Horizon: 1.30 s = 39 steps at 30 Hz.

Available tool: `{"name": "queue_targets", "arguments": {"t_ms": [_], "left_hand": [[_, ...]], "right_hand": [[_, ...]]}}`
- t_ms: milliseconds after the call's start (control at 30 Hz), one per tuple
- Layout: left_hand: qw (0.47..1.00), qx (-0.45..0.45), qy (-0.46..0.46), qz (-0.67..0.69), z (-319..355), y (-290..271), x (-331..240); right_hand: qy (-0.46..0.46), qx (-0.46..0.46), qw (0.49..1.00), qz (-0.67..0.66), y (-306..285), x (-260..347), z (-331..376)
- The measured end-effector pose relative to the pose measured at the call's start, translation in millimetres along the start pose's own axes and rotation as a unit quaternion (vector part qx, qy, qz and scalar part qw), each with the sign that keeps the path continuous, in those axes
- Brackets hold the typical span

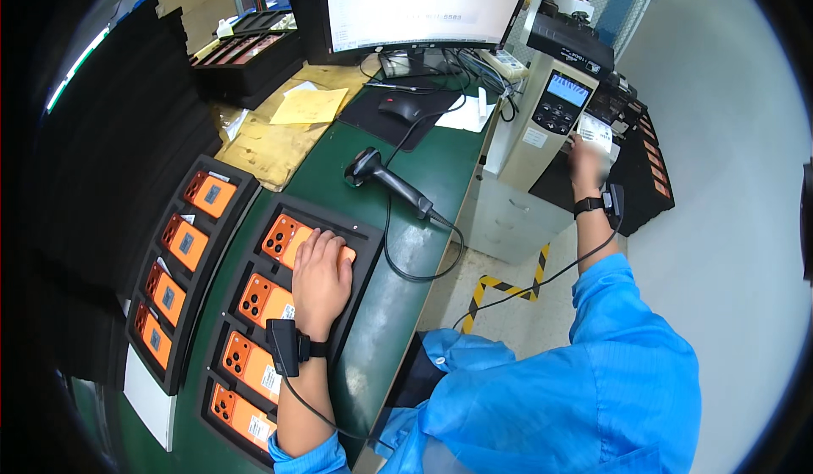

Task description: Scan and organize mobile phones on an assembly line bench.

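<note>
My left hand (320, 281) lies across the uppermost orange phone (283, 237), fingers stretched out over its back. That phone sits in a black foam tray (362, 241) with several others, camera side up; white labels show on the lower ones. Off to the right, my right hand (586, 167) reaches to the front of a beige label printer (535, 122) with a lit screen. Its fingers are closed on a white label (596, 132) at the printer's outlet. The fingertips there are partly hidden.
A barcode scanner (394, 186) with a looped cable lies on the green table (381, 338). Another black tray (240, 188) of orange phones stands at left. Behind are a mouse (398, 105), yellow paper (310, 106) and a monitor (423, 8). Cables run from both wrist devices.
</note>
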<state>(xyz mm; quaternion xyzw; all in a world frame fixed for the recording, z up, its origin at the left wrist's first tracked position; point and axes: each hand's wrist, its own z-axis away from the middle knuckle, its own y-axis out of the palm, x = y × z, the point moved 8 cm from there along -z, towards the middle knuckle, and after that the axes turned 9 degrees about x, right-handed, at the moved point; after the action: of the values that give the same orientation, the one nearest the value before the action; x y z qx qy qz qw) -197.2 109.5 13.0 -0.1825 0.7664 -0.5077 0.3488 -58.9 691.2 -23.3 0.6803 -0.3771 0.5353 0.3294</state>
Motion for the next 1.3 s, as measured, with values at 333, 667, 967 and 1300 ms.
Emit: {"name": "queue_targets", "arguments": {"t_ms": [333, 667, 967, 1300], "left_hand": [[0.999, -0.041, 0.004, 0.003, 11.2, 2.2, 9.8], [0.975, -0.218, -0.011, 0.043, 22.1, -54.4, 5.6], [0.962, -0.256, -0.014, 0.096, 48.9, -61.6, 5.2], [0.971, -0.21, -0.013, 0.11, 43.9, -50.2, 5.8]], "right_hand": [[0.001, 0.018, 0.985, 0.173, -50.5, -39.0, -12.2], [-0.021, 0.405, 0.911, 0.072, 195.9, 49.6, 169.5], [-0.201, 0.751, 0.581, 0.239, 433.2, 82.9, 338.6], [-0.238, 0.58, 0.676, 0.388, 460.1, 77.6, 323.0]]}}
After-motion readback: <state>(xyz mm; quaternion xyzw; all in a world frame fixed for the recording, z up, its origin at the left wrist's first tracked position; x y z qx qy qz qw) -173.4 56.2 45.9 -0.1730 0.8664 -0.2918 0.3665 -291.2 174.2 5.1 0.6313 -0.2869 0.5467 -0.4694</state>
